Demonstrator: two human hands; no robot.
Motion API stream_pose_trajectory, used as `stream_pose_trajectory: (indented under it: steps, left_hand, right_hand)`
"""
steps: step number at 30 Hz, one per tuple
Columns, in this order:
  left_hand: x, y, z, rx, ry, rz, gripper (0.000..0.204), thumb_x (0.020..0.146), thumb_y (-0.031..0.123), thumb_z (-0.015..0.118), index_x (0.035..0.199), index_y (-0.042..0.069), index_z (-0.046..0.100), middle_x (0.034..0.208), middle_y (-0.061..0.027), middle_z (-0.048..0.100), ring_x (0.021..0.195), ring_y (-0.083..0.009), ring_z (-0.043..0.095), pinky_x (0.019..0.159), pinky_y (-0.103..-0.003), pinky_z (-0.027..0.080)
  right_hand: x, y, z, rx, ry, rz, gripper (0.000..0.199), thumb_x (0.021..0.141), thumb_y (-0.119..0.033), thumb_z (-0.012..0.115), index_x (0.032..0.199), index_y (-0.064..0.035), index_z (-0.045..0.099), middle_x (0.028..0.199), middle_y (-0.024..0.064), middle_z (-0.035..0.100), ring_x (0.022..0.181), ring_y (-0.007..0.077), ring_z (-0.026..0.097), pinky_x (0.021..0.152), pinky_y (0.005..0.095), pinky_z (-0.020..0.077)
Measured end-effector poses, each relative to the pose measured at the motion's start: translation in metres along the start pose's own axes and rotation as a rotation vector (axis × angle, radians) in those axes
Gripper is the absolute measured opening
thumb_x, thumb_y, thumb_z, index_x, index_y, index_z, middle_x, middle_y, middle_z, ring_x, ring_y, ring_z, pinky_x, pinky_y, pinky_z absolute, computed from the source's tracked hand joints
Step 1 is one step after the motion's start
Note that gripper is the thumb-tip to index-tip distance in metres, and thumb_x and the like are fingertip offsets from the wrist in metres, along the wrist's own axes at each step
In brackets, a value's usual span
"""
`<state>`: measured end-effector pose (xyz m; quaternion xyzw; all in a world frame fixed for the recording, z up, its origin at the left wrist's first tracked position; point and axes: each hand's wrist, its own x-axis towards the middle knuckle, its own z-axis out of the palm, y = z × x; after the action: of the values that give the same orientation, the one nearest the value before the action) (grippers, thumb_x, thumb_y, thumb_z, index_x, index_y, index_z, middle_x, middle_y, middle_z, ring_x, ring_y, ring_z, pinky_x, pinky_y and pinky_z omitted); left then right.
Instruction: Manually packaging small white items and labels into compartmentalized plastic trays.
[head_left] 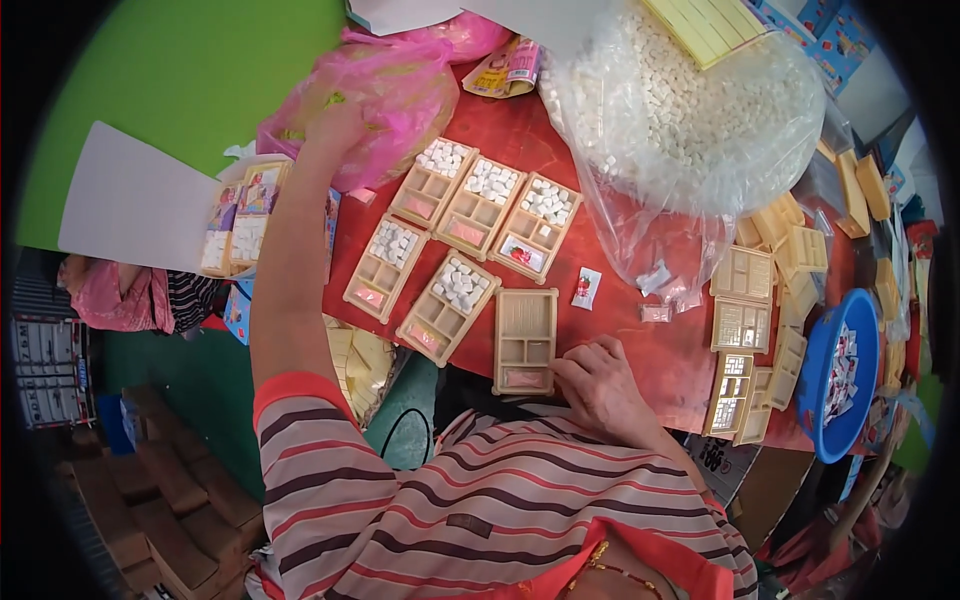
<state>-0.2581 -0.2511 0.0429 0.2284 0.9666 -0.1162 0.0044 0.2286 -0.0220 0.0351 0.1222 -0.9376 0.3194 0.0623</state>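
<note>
My left hand (338, 122) reaches into a pink plastic bag (400, 80) at the far left of the table, its fingers hidden by the bag. My right hand (605, 388) has its fingers bent against the lower right edge of a beige compartment tray (526, 315), seemingly gripping it. That tray has a pink packet (525, 378) in its nearest compartment. Beyond it are several similar trays with white cubes (462, 285) in the large compartment and pink packets in another. One of them carries a white sachet with a red picture (523, 254).
A clear bag of white cubes (690, 110) fills the far right. A loose sachet (587, 288) lies right of the near tray. Stacked beige pieces (742, 300) and a blue basin of sachets (818, 400) stand at the right. An open box (247, 225) holds packed trays at left.
</note>
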Motion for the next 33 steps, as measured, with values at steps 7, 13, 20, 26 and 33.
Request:
stream_pose_trajectory:
  steps: [7, 13, 20, 26, 33]
  left_hand:
    - [-0.02, -0.003, -0.025, -0.123, 0.272, -0.124, 0.026, 0.088, 0.015, 0.05, 0.098, 0.004, 0.071, 0.097, -0.0222, 0.07, 0.093, -0.0388, 0.069, 0.083, -0.052, 0.054]
    - [-0.051, 0.006, -0.051, -0.309, 0.626, -0.105, 0.023, 0.088, 0.014, 0.051, 0.1, 0.003, 0.067, 0.091, -0.0252, 0.068, 0.087, -0.044, 0.066, 0.078, -0.052, 0.053]
    - [-0.146, 0.014, -0.031, -0.789, 0.599, -0.173, 0.02, 0.088, 0.018, 0.06, 0.09, -0.002, 0.063, 0.068, -0.0121, 0.062, 0.059, -0.0193, 0.059, 0.055, -0.033, 0.045]
    - [-0.224, 0.093, -0.002, -1.62, 0.175, -0.135, 0.009, 0.089, 0.01, 0.058, 0.087, 0.003, 0.063, 0.068, -0.0023, 0.06, 0.059, -0.0081, 0.054, 0.057, -0.023, 0.043]
    - [-0.299, 0.171, 0.005, -1.988, -0.293, -0.061, 0.009, 0.091, 0.008, 0.061, 0.096, 0.0, 0.063, 0.077, -0.007, 0.065, 0.063, -0.0134, 0.061, 0.061, -0.025, 0.049]
  right_hand:
    - [-0.001, 0.0, -0.001, -0.013, 0.019, 0.031, 0.022, 0.079, -0.004, 0.068, 0.101, -0.0055, 0.065, 0.092, 0.007, 0.061, 0.085, 0.0246, 0.059, 0.09, 0.0399, 0.0398]
    - [0.01, 0.004, -0.001, -0.026, 0.068, 0.021, 0.021, 0.08, -0.004, 0.068, 0.101, -0.0056, 0.066, 0.091, 0.0067, 0.062, 0.086, 0.0247, 0.059, 0.089, 0.0389, 0.0404]
    - [0.017, -0.001, -0.007, -0.026, 0.09, -0.01, 0.021, 0.079, -0.003, 0.068, 0.1, -0.005, 0.065, 0.091, 0.008, 0.062, 0.087, 0.0257, 0.059, 0.088, 0.0392, 0.0413]
    - [0.026, 0.004, -0.001, 0.033, 0.139, -0.027, 0.023, 0.08, -0.003, 0.067, 0.103, -0.0043, 0.064, 0.092, 0.0097, 0.061, 0.088, 0.028, 0.059, 0.085, 0.0394, 0.0437]
    - [0.055, -0.004, -0.004, 0.22, 0.274, 0.227, 0.02, 0.085, -0.006, 0.063, 0.105, -0.0021, 0.061, 0.093, 0.0129, 0.061, 0.087, 0.0335, 0.059, 0.079, 0.0401, 0.0457]
